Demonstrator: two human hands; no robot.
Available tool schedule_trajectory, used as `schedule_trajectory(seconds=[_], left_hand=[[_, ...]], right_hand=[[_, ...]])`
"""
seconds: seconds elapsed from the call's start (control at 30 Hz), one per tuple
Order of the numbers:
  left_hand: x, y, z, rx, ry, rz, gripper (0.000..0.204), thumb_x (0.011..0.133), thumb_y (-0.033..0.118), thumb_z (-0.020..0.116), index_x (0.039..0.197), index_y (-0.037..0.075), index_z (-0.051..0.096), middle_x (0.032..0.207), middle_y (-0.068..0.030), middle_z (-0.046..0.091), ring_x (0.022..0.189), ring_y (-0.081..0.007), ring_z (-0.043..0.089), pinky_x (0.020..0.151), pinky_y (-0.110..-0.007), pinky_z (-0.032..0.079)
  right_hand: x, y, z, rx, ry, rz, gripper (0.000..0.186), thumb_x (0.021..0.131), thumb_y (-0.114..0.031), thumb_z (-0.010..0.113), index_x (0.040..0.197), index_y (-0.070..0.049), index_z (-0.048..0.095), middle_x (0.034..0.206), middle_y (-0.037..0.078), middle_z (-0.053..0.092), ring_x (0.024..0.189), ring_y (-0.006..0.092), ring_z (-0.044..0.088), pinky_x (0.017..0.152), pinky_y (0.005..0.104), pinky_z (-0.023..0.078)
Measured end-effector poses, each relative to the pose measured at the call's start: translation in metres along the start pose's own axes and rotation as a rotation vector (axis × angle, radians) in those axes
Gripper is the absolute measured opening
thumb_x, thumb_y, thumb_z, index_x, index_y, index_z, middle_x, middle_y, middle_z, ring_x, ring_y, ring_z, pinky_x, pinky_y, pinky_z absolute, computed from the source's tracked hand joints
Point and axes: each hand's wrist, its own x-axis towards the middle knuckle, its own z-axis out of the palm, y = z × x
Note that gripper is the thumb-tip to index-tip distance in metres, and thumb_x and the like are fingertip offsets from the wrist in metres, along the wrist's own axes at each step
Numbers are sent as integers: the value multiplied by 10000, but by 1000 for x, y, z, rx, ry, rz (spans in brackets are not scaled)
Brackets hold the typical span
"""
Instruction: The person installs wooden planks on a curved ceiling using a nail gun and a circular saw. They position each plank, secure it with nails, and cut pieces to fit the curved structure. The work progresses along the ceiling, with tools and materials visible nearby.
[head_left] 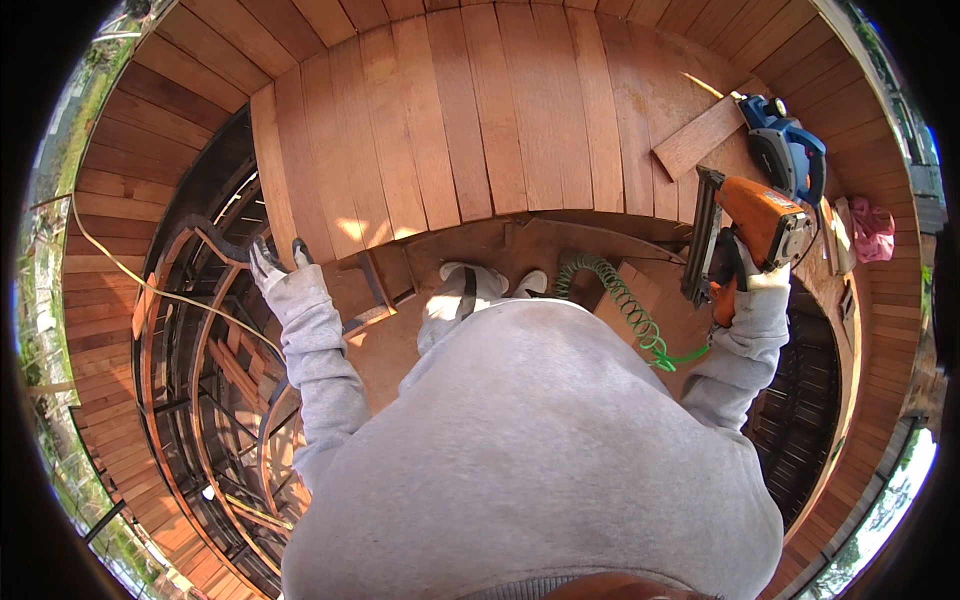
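Note:
My gloved left hand (283, 270) has its fingers apart at the lower end of the leftmost plank (275, 175) in a curved row of wooden boards (450, 110). My right hand (745, 262) grips an orange-and-black nail gun (760, 220), held upright beside the row's right end. A green coiled hose (620, 300) hangs below the gun. Just beyond it, a blue power tool (780, 150) lies on the surface next to a short loose board (695, 135). My feet, in light shoes, show below the planks' curved lower edge.
A curved wooden wall (180, 120) surrounds the work. At left, curved frames (205, 330) hold loose wood pieces over a gap, crossed by a pale yellow hose (110, 250). A dark slatted opening (800, 390) is at lower right. A pink bag (872, 230) lies at right.

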Motion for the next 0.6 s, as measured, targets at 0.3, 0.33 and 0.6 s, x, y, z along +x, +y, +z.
schedule_trajectory(seconds=[0.3, 0.33, 0.6], left_hand=[[-42, 245, 87, 231, -751, 753, 824, 1002, 606, 396, 1601, 81, 184, 1677, -112, 165, 1555, -271, 109, 1266, -461, 42], [-44, 250, 88, 270, -773, 781, 827, 1004, 609, 384, 1604, 80, 172, 1683, -110, 140, 1558, -274, 89, 1265, -474, 14], [-53, 245, 87, 325, -782, 815, 850, 998, 598, 410, 1604, 59, 154, 1681, -159, 97, 1562, -291, 61, 1260, -490, -7]], right_hand=[[-18, 81, -24, -72, -49, -67, 365, 870, -104, 754, 1206, -16, 642, 1053, 85, 691, 877, 150, 667, 729, 294, 540], [-24, 90, -24, -41, -15, -136, 374, 871, -104, 757, 1213, -13, 637, 1062, 91, 693, 894, 153, 671, 742, 295, 543], [-48, 83, -31, -71, 23, 147, 383, 863, -130, 785, 1185, 31, 654, 1048, 109, 727, 948, 185, 705, 813, 311, 552]])
